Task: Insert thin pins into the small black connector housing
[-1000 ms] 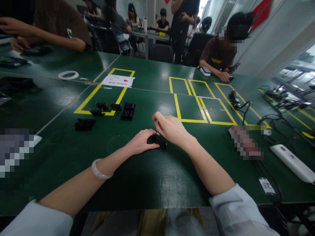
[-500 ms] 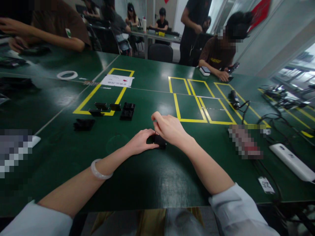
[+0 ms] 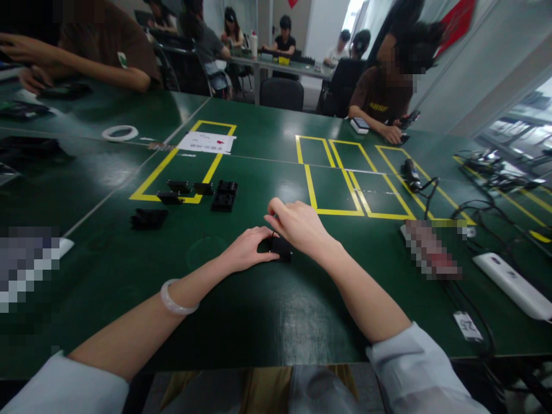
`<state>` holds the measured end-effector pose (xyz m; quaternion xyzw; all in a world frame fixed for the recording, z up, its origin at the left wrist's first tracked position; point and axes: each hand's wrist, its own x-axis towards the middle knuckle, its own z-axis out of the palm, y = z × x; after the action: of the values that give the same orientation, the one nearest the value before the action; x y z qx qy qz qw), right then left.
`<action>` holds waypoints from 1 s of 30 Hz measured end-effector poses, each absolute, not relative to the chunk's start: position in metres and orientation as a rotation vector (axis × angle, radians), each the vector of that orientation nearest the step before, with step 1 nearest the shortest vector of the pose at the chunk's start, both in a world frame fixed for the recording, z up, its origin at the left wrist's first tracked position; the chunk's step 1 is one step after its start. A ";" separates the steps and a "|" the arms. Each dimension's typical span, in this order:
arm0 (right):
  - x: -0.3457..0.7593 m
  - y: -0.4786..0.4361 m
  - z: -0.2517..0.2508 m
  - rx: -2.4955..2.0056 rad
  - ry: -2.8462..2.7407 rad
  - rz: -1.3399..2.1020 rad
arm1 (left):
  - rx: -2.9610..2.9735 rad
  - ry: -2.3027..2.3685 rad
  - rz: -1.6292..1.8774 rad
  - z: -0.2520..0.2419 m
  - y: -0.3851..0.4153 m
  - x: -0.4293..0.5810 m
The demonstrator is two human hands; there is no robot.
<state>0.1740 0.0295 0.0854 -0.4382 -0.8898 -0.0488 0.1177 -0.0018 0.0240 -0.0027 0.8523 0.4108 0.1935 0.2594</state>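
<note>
A small black rectangular part stands on the green table, low between my hands. My left hand is closed about its left side, thumb at the near edge and fingers at the far edge. Over the part, my right hand is bent at the wrist with thumb and fingers pinched together. A thin dark line runs from below that pinch towards the part; what the right fingers hold is too small to make out. The back of the right hand hides part of the black piece.
Several black parts stand to the left, near a black ribbed block and a dark piece. Yellow tape marks rectangles on the table. A white power strip and cables lie right. Other people sit around.
My right fingers have shifted slightly over the black part; my left hand keeps its hold. In the background, a standing person has moved right.
</note>
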 end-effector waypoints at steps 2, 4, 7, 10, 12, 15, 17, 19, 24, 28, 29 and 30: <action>0.174 0.030 0.086 -1.281 -2.611 -0.142 | 2.313 1.119 0.520 -0.002 0.024 -0.002; 0.173 0.029 0.086 -1.252 -2.606 -0.115 | 2.317 1.143 0.511 -0.002 0.024 -0.002; 0.173 0.028 0.087 -1.235 -2.599 -0.088 | 2.317 1.157 0.513 -0.003 0.024 -0.002; 0.172 0.029 0.086 -1.276 -2.617 -0.139 | 2.322 1.111 0.533 -0.006 0.024 -0.002; 0.172 0.029 0.086 -1.292 -2.628 -0.166 | 2.325 1.102 0.539 -0.007 0.025 -0.002; 0.172 0.028 0.087 -1.262 -2.624 -0.127 | 2.328 1.123 0.527 -0.007 0.025 -0.002; 0.172 0.028 0.088 -1.239 -2.610 -0.100 | 2.329 1.133 0.521 -0.006 0.025 -0.002; 0.172 0.027 0.089 -1.245 -2.608 -0.111 | 2.329 1.126 0.524 -0.005 0.025 -0.002; 0.170 0.027 0.089 -1.271 -2.617 -0.135 | 2.316 1.135 0.525 -0.005 0.025 -0.003; 0.169 0.026 0.087 -1.255 -2.583 -0.112 | 2.305 1.140 0.530 -0.005 0.025 -0.003; 0.169 0.026 0.087 -1.254 -2.583 -0.113 | 2.305 1.139 0.535 -0.005 0.025 -0.003; 0.169 0.026 0.087 -1.253 -2.587 -0.119 | 2.306 1.136 0.539 -0.005 0.024 -0.003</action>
<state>0.1690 0.0257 0.0866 -0.4316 -0.8914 -0.0409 0.1319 -0.0027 0.0245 -0.0046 0.8489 0.4183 0.1986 0.2548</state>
